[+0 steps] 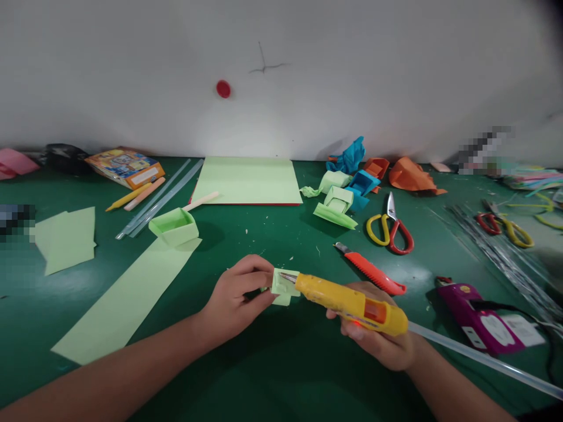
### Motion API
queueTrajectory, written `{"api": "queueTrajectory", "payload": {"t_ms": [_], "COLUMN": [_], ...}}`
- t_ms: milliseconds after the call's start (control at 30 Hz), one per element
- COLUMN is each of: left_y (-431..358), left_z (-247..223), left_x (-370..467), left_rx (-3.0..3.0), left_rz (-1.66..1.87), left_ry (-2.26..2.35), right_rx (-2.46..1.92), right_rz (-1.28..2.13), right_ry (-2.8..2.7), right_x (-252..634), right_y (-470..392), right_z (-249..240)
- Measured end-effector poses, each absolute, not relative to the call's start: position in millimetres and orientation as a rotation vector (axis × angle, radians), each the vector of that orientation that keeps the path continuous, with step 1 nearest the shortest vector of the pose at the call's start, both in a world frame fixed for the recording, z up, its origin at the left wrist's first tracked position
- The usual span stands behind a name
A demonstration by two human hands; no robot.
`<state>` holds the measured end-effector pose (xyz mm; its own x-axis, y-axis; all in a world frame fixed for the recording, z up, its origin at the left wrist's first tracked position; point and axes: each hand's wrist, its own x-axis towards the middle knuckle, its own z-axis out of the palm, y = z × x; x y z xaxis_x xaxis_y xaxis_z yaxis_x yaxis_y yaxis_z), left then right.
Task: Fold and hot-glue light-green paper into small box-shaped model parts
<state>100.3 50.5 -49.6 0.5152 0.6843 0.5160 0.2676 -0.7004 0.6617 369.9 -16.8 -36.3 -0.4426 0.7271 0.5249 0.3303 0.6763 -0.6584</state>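
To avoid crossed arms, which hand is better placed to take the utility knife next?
Probably the right hand, though it holds the glue gun: the utility knife lies close by. The left hand is farther.

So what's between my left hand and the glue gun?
In the head view, a small pale green paper piece, held by your left hand, with the nozzle of the glue gun over it.
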Motion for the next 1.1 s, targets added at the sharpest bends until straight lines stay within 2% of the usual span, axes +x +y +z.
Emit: {"api": "queueTrajectory", "payload": {"t_ms": [1100], "left_y": [49.9], "left_z": [-49.3], "left_x": [100.0], "left_rx": [2.211], "left_rz": [1.128], "left_ry": [0.783], "right_rx": [-0.811], "right_rz": [0.571], "right_ry": [-2.051], "right_x": [369.1], "right_y": [-14.8], "right_z": [-30.1]}}
